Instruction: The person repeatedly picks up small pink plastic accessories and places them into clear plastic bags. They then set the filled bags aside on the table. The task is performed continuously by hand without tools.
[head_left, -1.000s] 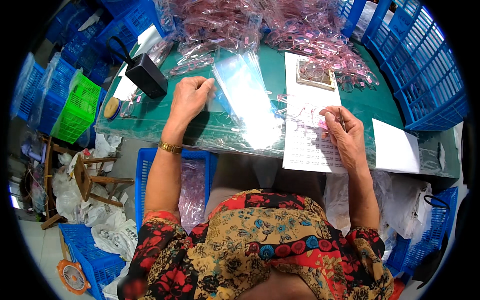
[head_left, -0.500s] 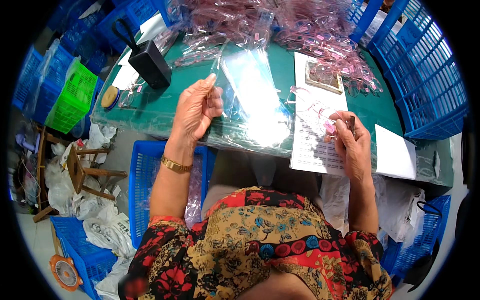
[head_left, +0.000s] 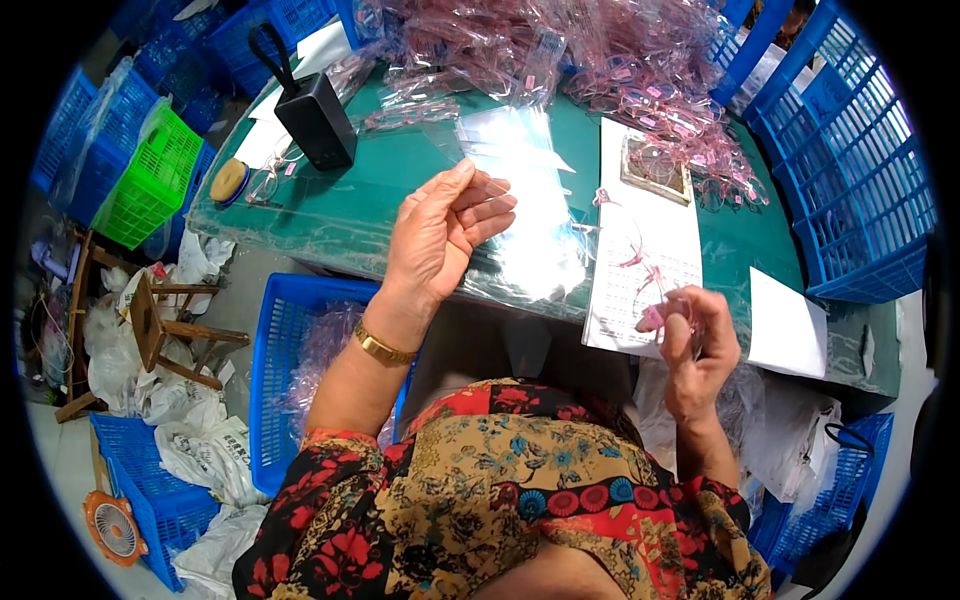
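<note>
Your right hand [head_left: 697, 340] pinches a pair of pink eyeglasses [head_left: 636, 262] between thumb and fingers, close to their pink tag [head_left: 652, 318]. The glasses reach up and away from your fingers, above the white printed sheets [head_left: 665, 235] near the front edge of the green worktop [head_left: 375, 215]. Your left hand [head_left: 445, 235] is raised palm inward, thumb and forefinger tips close together, the other fingers loosely curled; you cannot tell from this view whether it grips a clear film. Just beyond it lies a glare-lit stack of clear plastic sleeves [head_left: 515, 180].

At the far end of the sheets sits a small shallow tray [head_left: 655, 194], next to a heap of pink glasses [head_left: 660, 105]. Behind the sleeves is a large pile of bagged glasses [head_left: 560, 40]. To your left stands a black power bank [head_left: 318, 122], with a round yellow-topped pad [head_left: 228, 181] nearby. A blue basket [head_left: 870, 275] stands at your right.
</note>
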